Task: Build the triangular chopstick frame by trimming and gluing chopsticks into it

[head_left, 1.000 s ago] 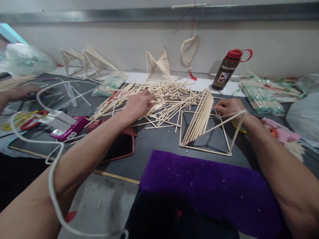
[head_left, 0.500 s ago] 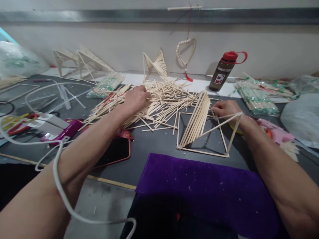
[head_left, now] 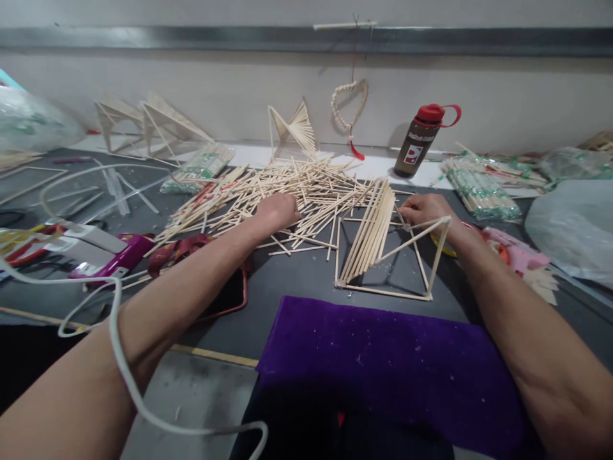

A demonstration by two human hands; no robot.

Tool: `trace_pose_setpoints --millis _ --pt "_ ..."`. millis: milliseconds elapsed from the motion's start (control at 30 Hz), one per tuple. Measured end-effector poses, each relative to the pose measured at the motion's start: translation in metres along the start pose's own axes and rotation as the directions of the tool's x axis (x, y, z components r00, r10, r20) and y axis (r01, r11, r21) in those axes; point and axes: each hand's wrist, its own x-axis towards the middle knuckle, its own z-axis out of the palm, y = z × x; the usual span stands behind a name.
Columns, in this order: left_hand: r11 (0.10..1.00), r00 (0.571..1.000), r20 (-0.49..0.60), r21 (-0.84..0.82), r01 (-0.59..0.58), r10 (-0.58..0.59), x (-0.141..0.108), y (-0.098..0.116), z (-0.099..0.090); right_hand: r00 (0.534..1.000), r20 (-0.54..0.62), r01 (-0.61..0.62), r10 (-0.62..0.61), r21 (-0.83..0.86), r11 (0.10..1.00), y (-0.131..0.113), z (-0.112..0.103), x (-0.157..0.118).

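My left hand [head_left: 278, 211] is at the front of a heap of loose wooden sticks [head_left: 316, 182]. Its fingers are curled, and whatever they hold, if anything, is hidden. My right hand [head_left: 428, 209] is closed in a pinch at the far right of a stick frame [head_left: 383, 292]. Something thin and dark shows at its fingertips, too small to name. On the frame's left side, a slanting row of sticks [head_left: 371, 233] lies close together. A single stick runs up to the raised right corner, in front of my right wrist.
A dark bottle with a red lid [head_left: 416, 144] stands at the back. Bagged sticks [head_left: 481, 188] lie on the right. Finished stick models [head_left: 294, 131] lean on the wall. Near my left arm are a phone [head_left: 227, 299], a white cable [head_left: 117, 332] and a purple power strip [head_left: 112, 259]. A purple cloth [head_left: 373, 345] covers the front edge.
My left hand has shifted right and nearer, across the stick heap. My right hand keeps its pinch beside the frame. The whole view has shifted slightly.
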Motion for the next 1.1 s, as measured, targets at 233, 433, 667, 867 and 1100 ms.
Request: trace_pose_setpoints --millis 233,433,667,867,1100 --pt "0.999 0.996 0.079 0.015 0.039 -0.04 0.001 0.003 -0.009 0.998 -0.045 0.051 -0.051 0.0 0.999 0.001 0.0 0.0" --pt "0.999 0.999 0.007 0.0 0.042 -0.042 -0.01 -0.018 -0.025 0.997 -0.061 0.06 -0.056 0.05 0.997 0.004 0.001 0.001" --pt "0.965 0.989 -0.097 -0.25 0.085 -0.112 -0.026 -0.048 -0.029 0.998 -0.048 0.039 -0.037 0.04 0.998 0.002 0.002 0.0" --pt "0.999 0.965 -0.262 -0.036 0.018 -0.027 -0.035 -0.019 -0.011 0.999 -0.027 0.035 -0.035 0.005 0.999 0.0 0.003 0.0" --pt "0.998 1.0 -0.023 -0.055 0.015 -0.016 -0.011 0.021 -0.003 0.998 -0.044 0.045 -0.045 0.006 0.999 0.001 0.003 -0.001"
